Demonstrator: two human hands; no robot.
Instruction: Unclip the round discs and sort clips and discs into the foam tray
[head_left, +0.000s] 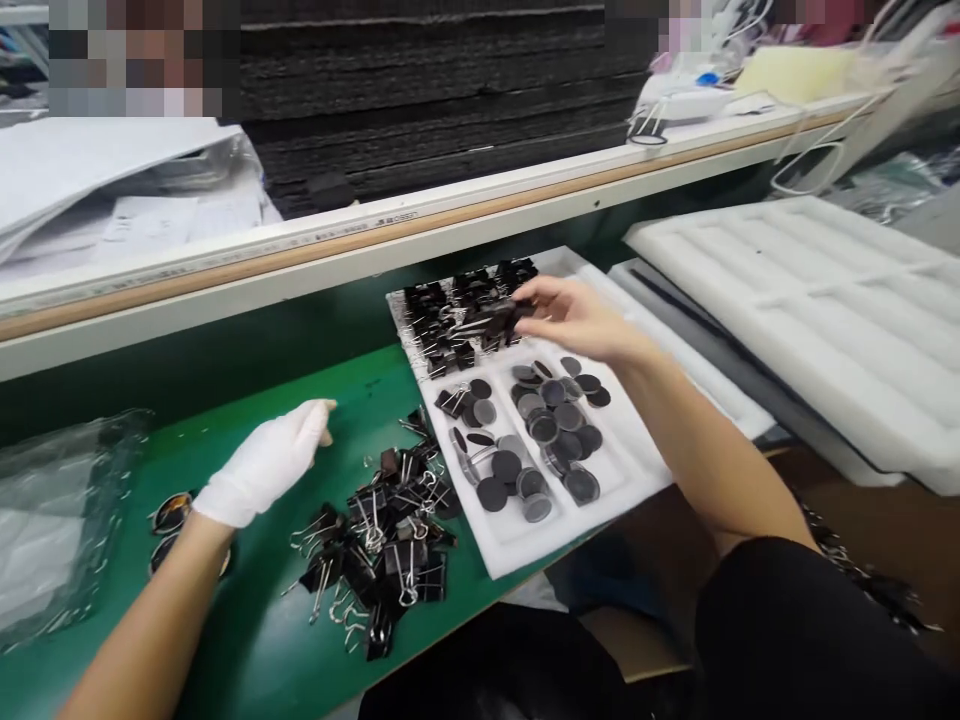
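Observation:
Over the far compartments of a white foam tray point(491, 555), my bare right hand point(574, 318) is closed, thumb and fingers around a black binder clip point(501, 322). More black binder clips point(427, 312) with silver handles crowd those far compartments. In the nearer compartments lie several dark round discs point(555, 425), some in clear rims. My left hand point(274, 460), in a white glove with bare fingertips, hovers over the green table point(255, 410). Its fingers are curled closed, with nothing visible in them. Right of it sits a loose heap of binder clips point(386, 535).
Clear plastic trays point(64, 530) lie at the left. Two round metal-rimmed pieces point(172, 512) are partly behind my left wrist. White foam trays point(817, 310) are stacked at the right. A white ledge point(337, 245) runs along the back, with papers point(142, 190) and black sheets point(442, 100) beyond.

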